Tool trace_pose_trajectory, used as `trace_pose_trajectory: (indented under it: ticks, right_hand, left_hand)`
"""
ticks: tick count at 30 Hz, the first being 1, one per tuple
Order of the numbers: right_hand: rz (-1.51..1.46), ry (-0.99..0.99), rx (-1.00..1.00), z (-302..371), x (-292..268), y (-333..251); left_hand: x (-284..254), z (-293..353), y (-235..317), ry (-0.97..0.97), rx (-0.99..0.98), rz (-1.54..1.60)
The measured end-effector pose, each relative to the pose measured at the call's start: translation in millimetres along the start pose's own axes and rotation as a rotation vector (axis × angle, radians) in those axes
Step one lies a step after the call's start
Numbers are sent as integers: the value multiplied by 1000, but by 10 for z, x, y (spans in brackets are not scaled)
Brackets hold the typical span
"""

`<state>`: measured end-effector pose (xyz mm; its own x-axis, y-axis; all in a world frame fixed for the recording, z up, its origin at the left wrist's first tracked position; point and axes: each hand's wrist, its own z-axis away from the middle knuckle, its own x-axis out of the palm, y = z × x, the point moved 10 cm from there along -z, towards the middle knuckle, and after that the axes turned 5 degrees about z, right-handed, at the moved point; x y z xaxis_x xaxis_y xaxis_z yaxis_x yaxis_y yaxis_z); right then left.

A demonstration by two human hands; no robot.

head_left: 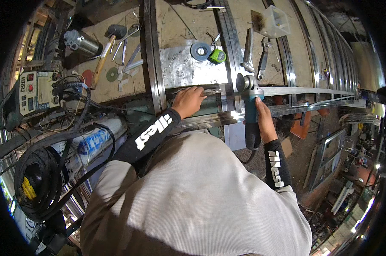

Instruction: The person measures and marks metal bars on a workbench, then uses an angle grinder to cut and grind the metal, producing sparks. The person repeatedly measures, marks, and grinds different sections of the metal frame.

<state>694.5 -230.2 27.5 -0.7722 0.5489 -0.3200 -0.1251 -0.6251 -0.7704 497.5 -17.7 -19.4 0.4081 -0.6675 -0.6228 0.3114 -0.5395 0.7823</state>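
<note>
My right hand (pixel 265 121) is closed round the body of a teal and black angle grinder (pixel 251 111). The grinder stands lengthwise in the picture, its metal head and disc guard (pixel 245 82) pointing away from me at the bench edge. My left hand (pixel 188 101) is closed over the near bench edge, its fingers curled at a thin metal piece (pixel 212 91) that sticks out to the right. Beyond the hands, a round grinding disc (pixel 200 51) and a green tape measure (pixel 218 56) lie on a shiny metal sheet (pixel 176 64).
Steel tubes (pixel 152 64) cross the bench. A hammer (pixel 102 62) and steel canister (pixel 83 42) lie left. An adjustable wrench (pixel 263 59) and clear plastic container (pixel 275 22) are right. Beside me at left are a welding machine (pixel 37 94), gas cylinder (pixel 88 143) and coiled cables (pixel 43 164).
</note>
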Motion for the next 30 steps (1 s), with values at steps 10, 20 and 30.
trace_pose_trajectory:
  ticks: [10, 20, 30]
  right_hand:
    - [95, -39, -166, 400, 370, -459]
    - [180, -45, -297, 361, 456, -596]
    - [178, -118, -281, 337, 541, -587]
  left_hand:
    - [-681, 98, 414, 86, 58, -228]
    - [-819, 292, 500, 148, 38, -313]
    - [-852, 324, 439, 138, -14, -317]
